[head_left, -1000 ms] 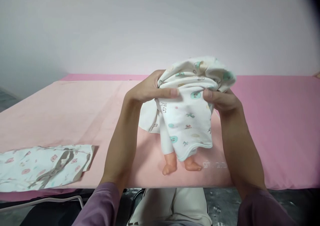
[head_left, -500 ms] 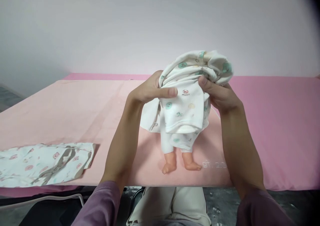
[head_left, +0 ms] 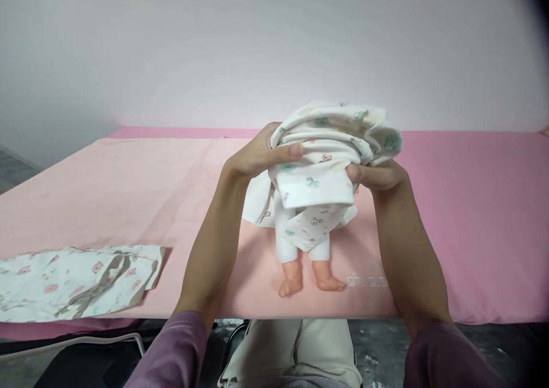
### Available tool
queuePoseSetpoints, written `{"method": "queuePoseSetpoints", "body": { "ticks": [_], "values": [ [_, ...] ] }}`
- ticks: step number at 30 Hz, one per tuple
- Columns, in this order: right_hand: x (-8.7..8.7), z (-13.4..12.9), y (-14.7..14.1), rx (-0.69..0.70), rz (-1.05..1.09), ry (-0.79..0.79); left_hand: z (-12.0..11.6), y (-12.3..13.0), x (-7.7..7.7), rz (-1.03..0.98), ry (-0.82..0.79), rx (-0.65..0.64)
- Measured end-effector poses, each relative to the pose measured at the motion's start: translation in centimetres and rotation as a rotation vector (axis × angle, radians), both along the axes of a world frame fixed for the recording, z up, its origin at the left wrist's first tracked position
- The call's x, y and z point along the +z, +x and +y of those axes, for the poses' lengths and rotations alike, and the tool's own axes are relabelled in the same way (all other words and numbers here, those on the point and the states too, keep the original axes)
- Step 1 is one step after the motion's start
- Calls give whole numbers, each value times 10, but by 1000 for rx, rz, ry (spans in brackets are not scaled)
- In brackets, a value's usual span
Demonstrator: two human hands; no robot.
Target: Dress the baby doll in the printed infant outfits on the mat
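Observation:
Between my hands is a bunched white baby garment (head_left: 326,176) with green and pink prints. My left hand (head_left: 268,150) grips its left side, thumb across the front. On the other side my right hand (head_left: 380,173) holds the gathered cloth, thumb at the front. Below and behind the garment lies a baby doll (head_left: 291,279), its bare feet towards me and its white legs partly showing. The doll's head and upper body are hidden by the cloth. A white piece of clothing (head_left: 258,202) shows beside the doll on the left.
A folded white printed garment (head_left: 81,282) lies at the front left of the table. The table has a light pink cover (head_left: 141,193) with a brighter pink cloth (head_left: 463,222) at the right. Behind stands a pale partition (head_left: 257,50). A black chair (head_left: 90,365) is at lower left.
The garment's top has sunk and its hanging lower edge has risen and tilted towards me. My right hand has moved slightly down; my left hand keeps its hold.

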State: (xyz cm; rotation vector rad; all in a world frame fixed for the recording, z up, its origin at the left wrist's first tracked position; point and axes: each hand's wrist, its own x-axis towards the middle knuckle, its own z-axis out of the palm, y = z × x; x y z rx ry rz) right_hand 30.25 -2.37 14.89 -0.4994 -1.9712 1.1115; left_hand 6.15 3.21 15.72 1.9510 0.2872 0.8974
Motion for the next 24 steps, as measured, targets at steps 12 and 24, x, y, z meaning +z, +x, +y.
{"method": "queuePoseSetpoints", "body": {
  "ticks": [12,24],
  "values": [
    [-1,9,10,217,-91,18,-8,9,3,-50,-5,101],
    [24,12,5,-220,-10,-78,-8,11,10,12,-117,34]
  ]
}}
